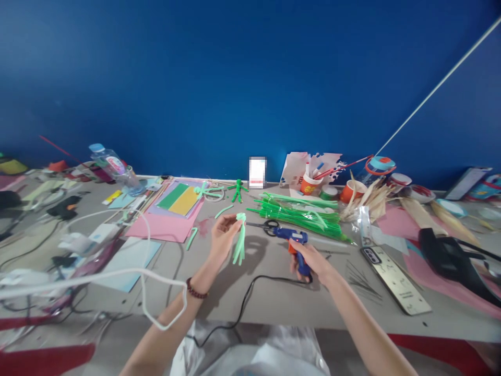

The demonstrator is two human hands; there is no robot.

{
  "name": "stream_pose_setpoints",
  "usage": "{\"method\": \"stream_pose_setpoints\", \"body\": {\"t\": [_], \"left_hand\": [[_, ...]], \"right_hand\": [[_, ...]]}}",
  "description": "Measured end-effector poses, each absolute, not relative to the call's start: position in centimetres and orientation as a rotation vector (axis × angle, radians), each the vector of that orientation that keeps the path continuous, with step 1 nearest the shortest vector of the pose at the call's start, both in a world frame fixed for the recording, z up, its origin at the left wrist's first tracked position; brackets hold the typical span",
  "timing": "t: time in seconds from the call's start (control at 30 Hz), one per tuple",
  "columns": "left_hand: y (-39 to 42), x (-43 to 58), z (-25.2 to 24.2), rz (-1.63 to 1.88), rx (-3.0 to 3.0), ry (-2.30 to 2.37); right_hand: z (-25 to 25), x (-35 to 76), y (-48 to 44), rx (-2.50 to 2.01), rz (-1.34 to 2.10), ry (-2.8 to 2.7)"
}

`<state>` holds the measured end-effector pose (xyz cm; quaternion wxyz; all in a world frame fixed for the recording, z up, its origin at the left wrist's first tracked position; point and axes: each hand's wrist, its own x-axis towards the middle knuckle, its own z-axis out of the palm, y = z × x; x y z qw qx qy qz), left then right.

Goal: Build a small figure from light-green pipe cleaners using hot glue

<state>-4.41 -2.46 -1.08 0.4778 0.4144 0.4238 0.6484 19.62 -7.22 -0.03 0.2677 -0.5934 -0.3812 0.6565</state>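
Observation:
Between the thumb and fingers of my left hand (225, 235) is a bundle of light green pipe cleaners (240, 245), gathered at the top with loose ends hanging down. My right hand (307, 258) is wrapped round the handle of a blue glue gun (291, 234) with an orange trigger; its nozzle points left toward the bundle. Black-handled scissors (271, 227) lie just behind the nozzle. A small green pipe-cleaner figure (237, 190) stands farther back. Short light green pieces (191, 238) lie left of my left hand.
Packed green pipe cleaners (301, 214) lie behind the glue gun. A phone (395, 282) rests at right, near an orange cup (352, 191). Pink paper (160, 227) and a bottle (113, 164) are at left. A white cable (144, 271) loops in front; the gun's black cord (250, 292) crosses the table.

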Motion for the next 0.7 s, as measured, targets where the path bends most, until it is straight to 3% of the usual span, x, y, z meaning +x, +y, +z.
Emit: {"method": "stream_pose_setpoints", "body": {"t": [0.33, 0.53, 0.7], "left_hand": [[-2.2, -4.6, -1.4, 1.491, 0.899, 0.913], [-2.5, -4.4, -0.6, 1.417, 0.880, 0.829], [-2.6, -4.4, -0.5, 1.324, 0.876, 0.716]], "right_hand": [[-1.6, 22.5, -12.5, -1.586, 2.168, -1.064], [-1.6, 22.3, -13.2, -1.917, 1.682, -1.181], [-2.2, 21.4, -10.8, -1.926, 1.408, -1.638]]}}
